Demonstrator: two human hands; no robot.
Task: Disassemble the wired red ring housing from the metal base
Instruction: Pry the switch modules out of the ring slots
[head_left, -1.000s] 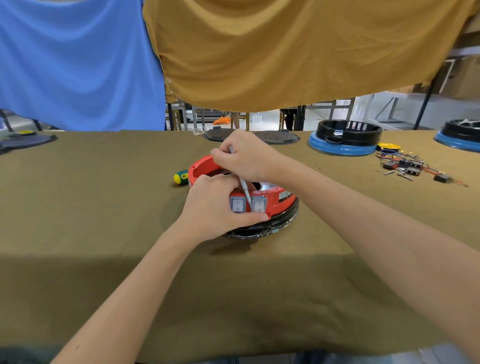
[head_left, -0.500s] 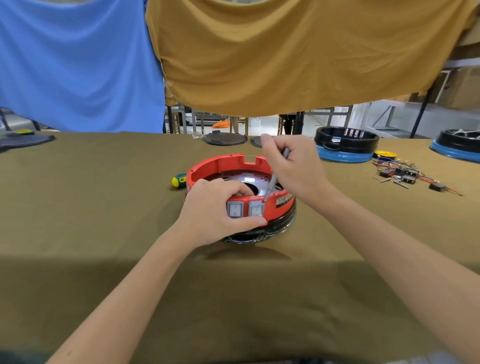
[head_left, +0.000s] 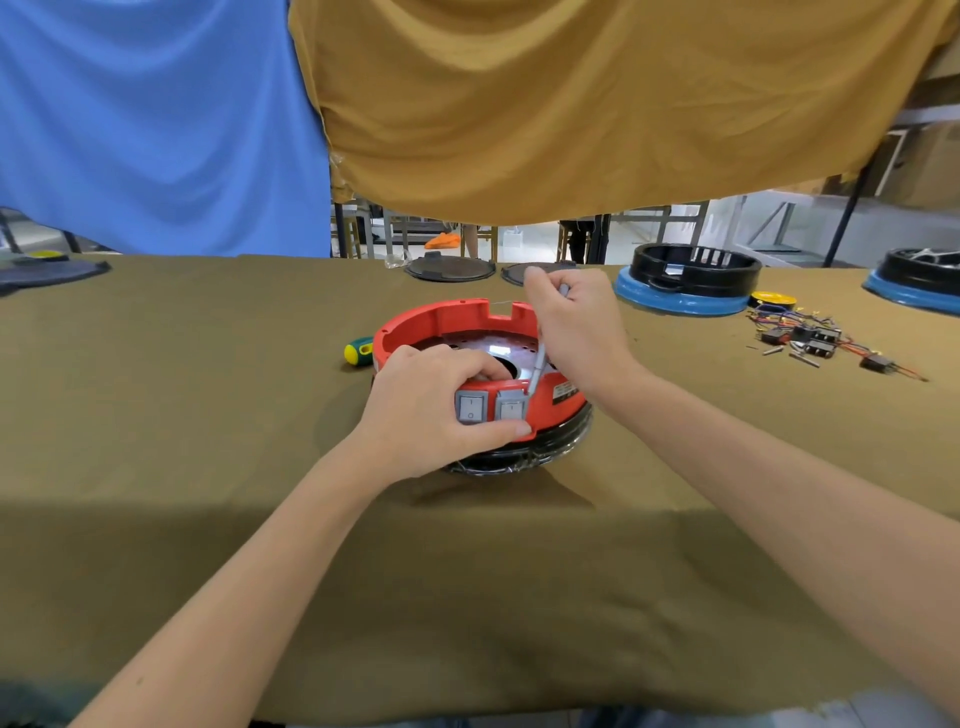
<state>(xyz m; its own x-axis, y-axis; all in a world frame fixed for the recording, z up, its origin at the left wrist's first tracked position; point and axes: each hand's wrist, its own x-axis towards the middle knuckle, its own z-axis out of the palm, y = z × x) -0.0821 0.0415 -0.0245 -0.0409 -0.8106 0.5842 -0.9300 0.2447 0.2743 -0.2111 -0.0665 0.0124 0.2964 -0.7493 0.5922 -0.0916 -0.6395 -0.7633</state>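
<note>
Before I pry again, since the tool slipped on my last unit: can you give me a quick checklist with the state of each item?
1. Left hand grips the red ring at the switches: ok.
2. Right hand grips the metal tool: ok.
3. Tool tip seated behind the switches: cannot tell, hidden.
4. Ring sits on the black base: ok.
5. Left fingers out of the tool's path: not ok, inside the ring close to it.

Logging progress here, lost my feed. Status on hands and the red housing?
Left hand grips red ring housing at the switches. Right hand holds a thin grey tool angled down inside the rim. Housing seated on black base. Nothing obstructing.
</note>
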